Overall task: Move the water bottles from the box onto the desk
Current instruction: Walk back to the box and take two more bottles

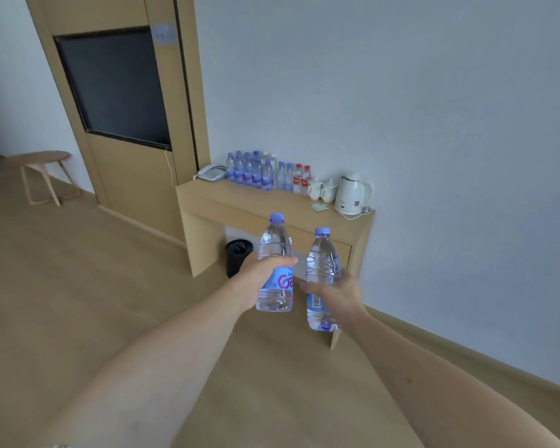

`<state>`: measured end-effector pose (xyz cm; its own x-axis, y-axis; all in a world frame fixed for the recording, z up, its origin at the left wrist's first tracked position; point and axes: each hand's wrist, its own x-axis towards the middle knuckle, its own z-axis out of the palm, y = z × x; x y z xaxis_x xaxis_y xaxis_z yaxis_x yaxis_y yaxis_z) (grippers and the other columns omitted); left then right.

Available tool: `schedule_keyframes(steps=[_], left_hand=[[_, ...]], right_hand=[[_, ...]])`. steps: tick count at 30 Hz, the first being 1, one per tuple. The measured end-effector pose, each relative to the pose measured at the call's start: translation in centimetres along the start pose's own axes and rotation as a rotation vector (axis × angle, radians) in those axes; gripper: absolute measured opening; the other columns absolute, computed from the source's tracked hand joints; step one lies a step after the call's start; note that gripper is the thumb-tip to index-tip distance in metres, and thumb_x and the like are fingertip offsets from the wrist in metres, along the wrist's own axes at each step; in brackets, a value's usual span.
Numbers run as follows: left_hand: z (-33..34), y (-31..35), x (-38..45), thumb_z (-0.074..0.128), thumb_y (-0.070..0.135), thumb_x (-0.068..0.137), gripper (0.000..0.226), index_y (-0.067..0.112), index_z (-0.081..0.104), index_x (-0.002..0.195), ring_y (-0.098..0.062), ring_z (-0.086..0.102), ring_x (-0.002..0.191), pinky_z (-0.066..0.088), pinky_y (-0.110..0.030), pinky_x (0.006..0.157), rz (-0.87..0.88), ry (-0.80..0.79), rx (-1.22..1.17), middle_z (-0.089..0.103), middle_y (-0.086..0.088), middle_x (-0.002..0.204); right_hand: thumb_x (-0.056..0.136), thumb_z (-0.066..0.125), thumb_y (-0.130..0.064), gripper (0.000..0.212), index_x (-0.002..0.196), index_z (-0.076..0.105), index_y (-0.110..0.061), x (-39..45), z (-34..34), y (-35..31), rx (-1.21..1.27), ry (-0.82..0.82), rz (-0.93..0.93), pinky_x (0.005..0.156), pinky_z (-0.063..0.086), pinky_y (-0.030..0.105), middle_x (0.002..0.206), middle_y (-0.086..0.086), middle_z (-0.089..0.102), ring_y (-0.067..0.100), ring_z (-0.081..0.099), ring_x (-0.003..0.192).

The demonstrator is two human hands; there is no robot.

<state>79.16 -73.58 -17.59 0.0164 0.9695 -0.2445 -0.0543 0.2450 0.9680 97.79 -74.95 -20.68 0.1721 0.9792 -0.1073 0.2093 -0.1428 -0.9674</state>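
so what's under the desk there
A black bin stands on the floor under the desk, at its left side. The bottles held up in the left hand and right hand cover the rest of the opening.

A hotel-style guest room is showing here: a wall desk [240, 202] is carrying a telephone [211, 173], kettle [351, 194], cups [320, 189] and bottled water [256, 173], beside a wall-mounted television [114, 85] and stool [42, 173].
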Motion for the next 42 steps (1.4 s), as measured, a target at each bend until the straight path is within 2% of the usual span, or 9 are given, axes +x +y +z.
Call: schedule_keyframes(steps=[4,9,12,18,24,28,32,37,42], left_hand=[[-4.8,3.0,6.3,0.096,0.044,0.043,0.075,0.013,0.071,0.106,-0.028,0.074,0.073,0.061,-0.04,0.071,0.002,-0.016,-0.025,0.077,-0.012,0.085],[-9.2,5.2,12.2,0.097,0.054,0.046,0.061,0.02,0.075,0.092,-0.025,0.073,0.069,0.058,-0.035,0.063,-0.043,-0.035,-0.081,0.075,-0.008,0.082],[-11.4,5.5,15.4,0.093,0.056,0.052,0.062,0.019,0.074,0.099,-0.027,0.072,0.07,0.06,-0.038,0.065,-0.053,-0.008,-0.072,0.075,-0.009,0.082],[-14.6,5.9,23.8,0.091,0.047,0.065,0.048,0.021,0.074,0.101,-0.026,0.071,0.065,0.061,-0.04,0.062,-0.075,0.068,-0.039,0.074,-0.009,0.079],[-16.1,8.2,35.3,0.091,0.039,0.066,0.061,0.014,0.065,0.116,-0.035,0.072,0.076,0.063,-0.05,0.069,-0.07,0.12,0.012,0.075,-0.021,0.101],[-16.2,10.9,43.5,0.089,0.033,0.071,0.047,0.014,0.068,0.108,-0.03,0.07,0.067,0.062,-0.045,0.061,-0.076,0.174,0.048,0.072,-0.013,0.082],[-16.4,13.0,51.0,0.088,0.03,0.073,0.035,0.016,0.068,0.098,-0.026,0.07,0.064,0.061,-0.04,0.058,-0.064,0.191,0.043,0.072,-0.011,0.079],[-16.9,13.9,58.9,0.091,0.036,0.066,0.058,0.021,0.058,0.111,-0.03,0.075,0.078,0.061,-0.038,0.06,-0.074,0.203,0.02,0.074,-0.012,0.1],[-17.8,13.9,67.2,0.091,0.042,0.062,0.067,0.024,0.052,0.112,-0.029,0.075,0.083,0.062,-0.04,0.063,-0.11,0.168,0.068,0.072,-0.01,0.103]], right_hand=[[0.04,0.09,-0.04,0.065,0.096,0.06,-0.029,4.6,5.3,-2.7,0.01,0.012,0.015,0.076,0.061,0.041,0.094,-0.005,0.072,0.016,0.073,0.081],[0.053,0.093,-0.035,0.055,0.095,0.058,-0.029,9.8,10.6,-4.6,0.009,0.048,0.042,0.076,0.059,0.038,0.095,-0.005,0.07,0.017,0.071,0.083],[0.053,0.092,-0.035,0.053,0.091,0.056,-0.031,12.9,13.3,-5.3,-0.012,0.052,0.053,0.066,0.055,0.032,0.094,-0.005,0.069,0.015,0.07,0.081],[0.051,0.093,-0.035,0.056,0.095,0.059,-0.026,21.7,18.3,-5.7,-0.016,0.031,0.053,0.077,0.059,0.04,0.092,-0.003,0.072,0.018,0.071,0.082],[0.048,0.092,-0.036,0.061,0.098,0.06,-0.023,33.9,22.0,-6.6,0.048,0.002,0.057,0.063,0.055,0.032,0.089,-0.002,0.072,0.016,0.072,0.076],[0.047,0.091,-0.037,0.064,0.1,0.059,-0.023,42.9,23.5,-8.6,0.115,0.008,0.085,0.076,0.06,0.041,0.092,0.001,0.072,0.021,0.073,0.08],[0.049,0.092,-0.03,0.066,0.103,0.055,-0.023,50.9,24.5,-10.3,0.194,-0.01,0.097,0.061,0.058,0.035,0.094,0.006,0.072,0.021,0.075,0.073],[0.044,0.091,-0.035,0.073,0.106,0.053,-0.024,58.0,26.3,-10.5,0.19,-0.005,0.134,0.058,0.057,0.035,0.093,0.006,0.073,0.019,0.075,0.069],[0.05,0.093,-0.025,0.069,0.105,0.051,-0.022,64.5,28.3,-9.9,0.161,0.025,0.168,0.059,0.055,0.032,0.097,0.008,0.07,0.021,0.075,0.073]])
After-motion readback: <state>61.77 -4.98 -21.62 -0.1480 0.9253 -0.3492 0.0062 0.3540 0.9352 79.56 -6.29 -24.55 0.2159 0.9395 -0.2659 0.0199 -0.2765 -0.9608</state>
